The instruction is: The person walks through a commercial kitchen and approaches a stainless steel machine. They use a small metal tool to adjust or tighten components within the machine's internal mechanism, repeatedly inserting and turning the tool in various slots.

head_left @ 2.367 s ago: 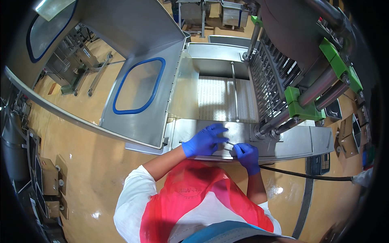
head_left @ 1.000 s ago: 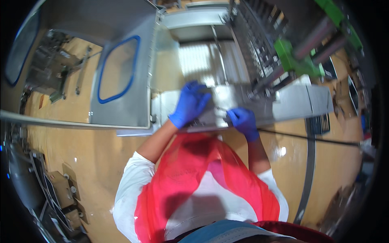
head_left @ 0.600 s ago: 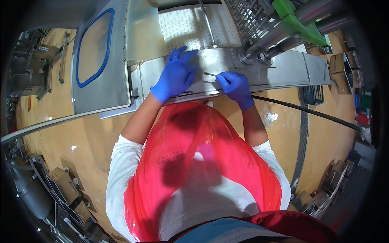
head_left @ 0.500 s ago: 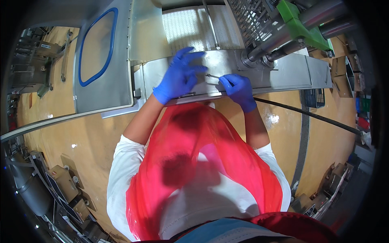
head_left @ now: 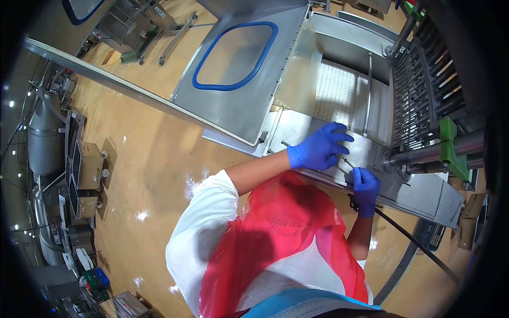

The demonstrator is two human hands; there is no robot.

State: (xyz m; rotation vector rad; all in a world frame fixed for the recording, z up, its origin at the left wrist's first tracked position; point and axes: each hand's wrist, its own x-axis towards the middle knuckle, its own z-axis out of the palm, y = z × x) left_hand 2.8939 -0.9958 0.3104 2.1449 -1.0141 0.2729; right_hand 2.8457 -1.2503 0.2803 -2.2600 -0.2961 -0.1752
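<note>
Above the ledge [head_left: 365, 152], a rod [head_left: 348, 163] was clamped, not yet released, by fingers of the right hand [head_left: 366, 187], those of the left hand [head_left: 320, 148] spread apart.

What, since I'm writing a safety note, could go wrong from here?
The thin metal piece in the right hand might slip off the metal ledge or into the perforated bed beyond.
The left hand is open beside it, so may not stop it.
A stray reach rightward could snag a glove on the thin rods.
</note>
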